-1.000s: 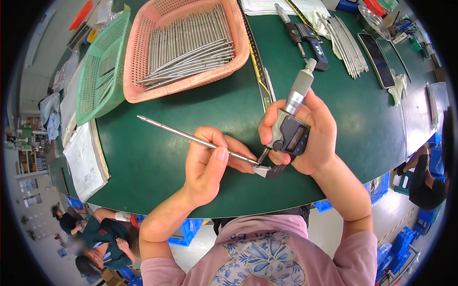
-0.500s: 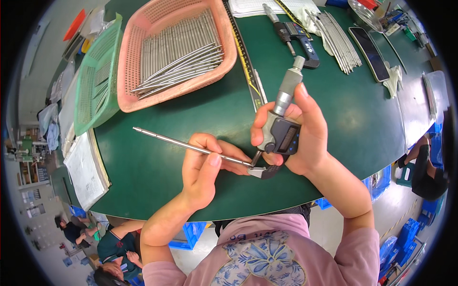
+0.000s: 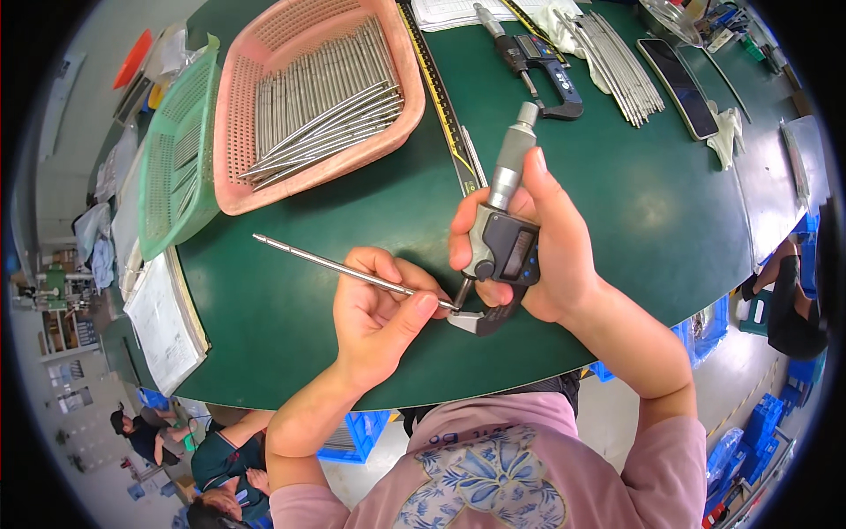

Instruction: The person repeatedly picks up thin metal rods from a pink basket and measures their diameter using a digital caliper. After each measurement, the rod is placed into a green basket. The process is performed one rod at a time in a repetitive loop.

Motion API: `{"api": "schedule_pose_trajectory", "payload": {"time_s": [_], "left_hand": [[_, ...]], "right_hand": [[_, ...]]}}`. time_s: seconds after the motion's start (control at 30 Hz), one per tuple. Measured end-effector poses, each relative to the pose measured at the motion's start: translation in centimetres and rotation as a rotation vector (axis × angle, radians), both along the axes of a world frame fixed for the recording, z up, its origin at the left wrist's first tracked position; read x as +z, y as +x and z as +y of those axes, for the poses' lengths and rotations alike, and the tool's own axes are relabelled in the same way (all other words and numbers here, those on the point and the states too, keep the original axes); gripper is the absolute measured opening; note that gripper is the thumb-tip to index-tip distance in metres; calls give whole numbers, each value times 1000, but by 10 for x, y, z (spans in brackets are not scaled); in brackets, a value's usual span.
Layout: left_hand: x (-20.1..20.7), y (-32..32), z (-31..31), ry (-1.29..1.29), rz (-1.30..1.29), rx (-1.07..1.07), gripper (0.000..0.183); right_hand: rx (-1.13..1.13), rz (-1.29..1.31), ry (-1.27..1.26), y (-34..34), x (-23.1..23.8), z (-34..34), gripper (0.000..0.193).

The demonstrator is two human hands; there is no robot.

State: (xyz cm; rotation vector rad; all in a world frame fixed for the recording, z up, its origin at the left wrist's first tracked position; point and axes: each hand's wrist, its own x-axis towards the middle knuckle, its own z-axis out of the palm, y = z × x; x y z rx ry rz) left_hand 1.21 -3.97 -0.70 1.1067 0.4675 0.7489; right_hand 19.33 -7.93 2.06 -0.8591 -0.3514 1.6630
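Note:
My left hand (image 3: 374, 317) pinches a slim polished metal rod (image 3: 339, 267) near its right end, the fingers behind it and the thumb in front. The rod's other end points up and to the left, free over the table. In my right hand (image 3: 560, 242) is a digital micrometer (image 3: 508, 242), its grey thimble pointing up and its small display facing up. The rod's right end lies in the gap of the micrometer's frame, by the spindle; whether both measuring faces touch it is too small to tell.
A pink basket (image 3: 231, 167) full of similar rods stands at the far left, beside a green basket (image 3: 154, 189). A second micrometer (image 3: 553, 79), a row of rods (image 3: 621, 66), a phone (image 3: 677, 86) and a caliper-like scale (image 3: 441, 97) lie on the green table (image 3: 652, 203). Papers (image 3: 167, 322) lie left.
My left thumb has slid along the rod toward its right end. Both hands, with rod and micrometer, sit slightly closer together; the view has shifted a little.

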Motion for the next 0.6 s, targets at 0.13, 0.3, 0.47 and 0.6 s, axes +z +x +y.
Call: {"api": "schedule_pose_trajectory", "payload": {"time_s": [0.13,0.3,0.47,0.6], "left_hand": [[2,1,0,-19,-10,-26,31],[3,0,0,1,-23,-60,30],[4,1,0,-15,-44,-83,31],[4,0,1,-3,-31,-96,30]], "right_hand": [[8,74,-45,3,-2,2,65],[23,126,-75,4,-1,2,63],[14,96,-74,3,-1,1,64],[17,23,-68,3,0,1,64]]}}
